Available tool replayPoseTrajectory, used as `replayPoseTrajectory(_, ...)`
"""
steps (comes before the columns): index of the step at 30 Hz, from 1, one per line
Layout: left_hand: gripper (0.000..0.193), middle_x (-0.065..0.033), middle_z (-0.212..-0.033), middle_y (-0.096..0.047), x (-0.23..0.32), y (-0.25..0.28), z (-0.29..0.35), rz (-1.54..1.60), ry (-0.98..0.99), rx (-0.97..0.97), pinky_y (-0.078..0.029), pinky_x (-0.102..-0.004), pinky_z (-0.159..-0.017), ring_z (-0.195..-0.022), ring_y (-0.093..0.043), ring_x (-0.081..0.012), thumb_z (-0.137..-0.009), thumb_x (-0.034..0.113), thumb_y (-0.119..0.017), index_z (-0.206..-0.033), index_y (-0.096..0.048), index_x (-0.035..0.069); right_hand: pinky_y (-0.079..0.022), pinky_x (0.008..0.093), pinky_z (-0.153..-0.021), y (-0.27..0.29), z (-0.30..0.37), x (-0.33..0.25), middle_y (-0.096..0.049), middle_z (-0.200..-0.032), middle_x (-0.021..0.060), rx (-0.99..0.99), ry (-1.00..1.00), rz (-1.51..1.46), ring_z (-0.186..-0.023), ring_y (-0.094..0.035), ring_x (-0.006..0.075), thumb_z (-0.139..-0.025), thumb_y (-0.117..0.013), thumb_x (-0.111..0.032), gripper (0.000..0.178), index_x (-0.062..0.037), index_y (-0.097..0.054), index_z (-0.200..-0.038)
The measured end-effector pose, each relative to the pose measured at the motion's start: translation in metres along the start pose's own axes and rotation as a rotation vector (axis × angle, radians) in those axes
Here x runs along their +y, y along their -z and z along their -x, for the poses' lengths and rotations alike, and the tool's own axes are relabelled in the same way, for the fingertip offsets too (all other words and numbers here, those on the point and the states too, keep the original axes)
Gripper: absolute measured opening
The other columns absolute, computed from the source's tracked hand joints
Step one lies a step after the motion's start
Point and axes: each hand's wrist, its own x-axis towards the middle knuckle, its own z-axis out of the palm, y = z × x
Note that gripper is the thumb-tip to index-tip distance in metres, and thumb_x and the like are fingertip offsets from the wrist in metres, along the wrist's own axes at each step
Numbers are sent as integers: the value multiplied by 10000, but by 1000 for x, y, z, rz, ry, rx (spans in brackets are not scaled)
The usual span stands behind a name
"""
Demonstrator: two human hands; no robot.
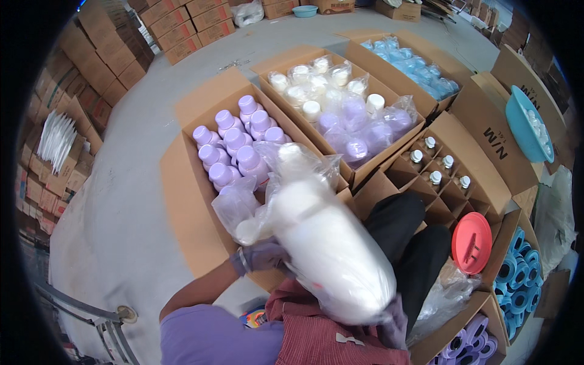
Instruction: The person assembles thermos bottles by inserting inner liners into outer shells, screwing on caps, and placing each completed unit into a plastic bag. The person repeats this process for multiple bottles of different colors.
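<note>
A large white bottle in a clear plastic bag lies slanted across my lap, slightly blurred by motion. My left hand, in a thin purple glove, grips the bag along its left side. Gloved too, my right hand is wrapped at the bottle's lower end, its fingers partly hidden and blurred. The bag's loose upper part reaches over an open carton of purple-capped bottles. Some of those bottles are hidden behind the plastic.
Beyond stands a carton of bagged white and purple bottles, then one of bagged blue bottles. At right are a divided carton with white-capped bottles, a red dish, a teal basin and cartons of blue rings and purple rings.
</note>
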Motion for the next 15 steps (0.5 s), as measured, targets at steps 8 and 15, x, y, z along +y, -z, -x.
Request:
replayPoseTrajectory(8, 191, -157, -1081, -650, -139, 48, 5, 76, -180, 1105, -595, -338, -825, -938, -693, -250, -915, -66, -480, -1070, -585, -24, -420, 461, -999, -127, -274, 26, -571, -1261, 132, -375, 699, 1097, -1168, -525, 357, -872, -616, -193, 342, -139, -638, -1208)
replayPoseTrajectory(15, 268, -188, -852, -695, -167, 85, -71, -79, 450, 1226, -560, -425, -698, -797, -709, -287, -845, 214, -597, -891, -655, -43, -439, 461, -988, -100, -270, 42, -569, -1259, 169, -618, 460, 1209, -1124, -567, 364, -901, -632, -263, 432, -112, -571, -1301)
